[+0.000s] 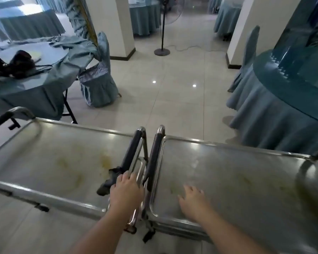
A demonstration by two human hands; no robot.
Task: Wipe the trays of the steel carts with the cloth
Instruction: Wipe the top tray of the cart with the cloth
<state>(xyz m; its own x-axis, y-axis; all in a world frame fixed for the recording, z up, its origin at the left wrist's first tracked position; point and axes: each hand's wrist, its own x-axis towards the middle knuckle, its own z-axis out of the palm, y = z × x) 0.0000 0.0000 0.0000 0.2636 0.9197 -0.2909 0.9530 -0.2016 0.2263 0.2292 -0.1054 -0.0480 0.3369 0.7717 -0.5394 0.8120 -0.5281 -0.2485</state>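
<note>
Left hand (126, 191) gripping cloth (109, 181) on handle (131, 153) | right fingers (188, 190) spreading, holding nothing | we are judging right tray (237, 173) lying under them, running rightward

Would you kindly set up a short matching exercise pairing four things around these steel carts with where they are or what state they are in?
Things:
1. left hand
2. right hand
3. left cart tray
4. fan

States or places:
A. stands on the floor beside a pillar
B. bears yellowish stains
C. grips a cart handle, dark cloth beside it
D. fingers spread over the right cart tray

Pairs: 1-C, 2-D, 3-B, 4-A
</note>
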